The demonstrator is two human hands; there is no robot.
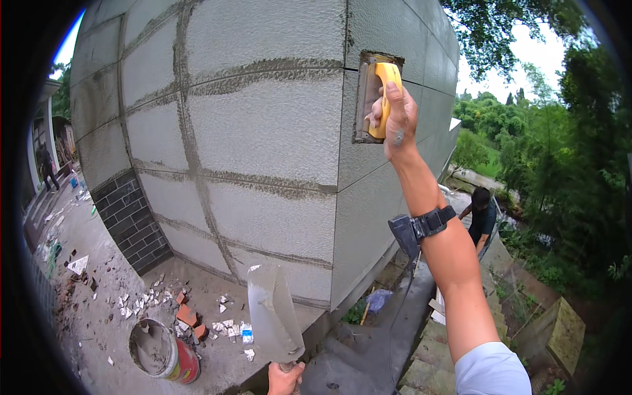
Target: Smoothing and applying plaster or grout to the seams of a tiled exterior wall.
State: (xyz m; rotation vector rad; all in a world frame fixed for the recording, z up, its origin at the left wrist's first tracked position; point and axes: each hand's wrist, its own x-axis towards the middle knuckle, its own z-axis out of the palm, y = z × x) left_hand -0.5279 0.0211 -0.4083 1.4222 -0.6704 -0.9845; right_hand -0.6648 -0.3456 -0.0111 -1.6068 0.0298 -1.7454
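My right hand [400,122] is raised and wrapped round the yellow handle of a plastering float [390,79]. The float's flat rectangular plate lies upright against the grey wall [428,115], just right of the corner. Low in the middle, my left hand [286,378] grips the handle of a trowel [273,309], whose broad pale blade points up and is smeared with grey. On the wall's left face [263,125], dark mortar bands run along the joints between the large textured panels. A strapped black device [431,222] sits on my right forearm.
A red and yellow bucket [184,362] of grey mortar stands lower left, near broken bricks [187,315] and white tile shards. Past the ledge on the right is a lower walkway, where a person [482,220] bends over. Another person [46,168] stands far left.
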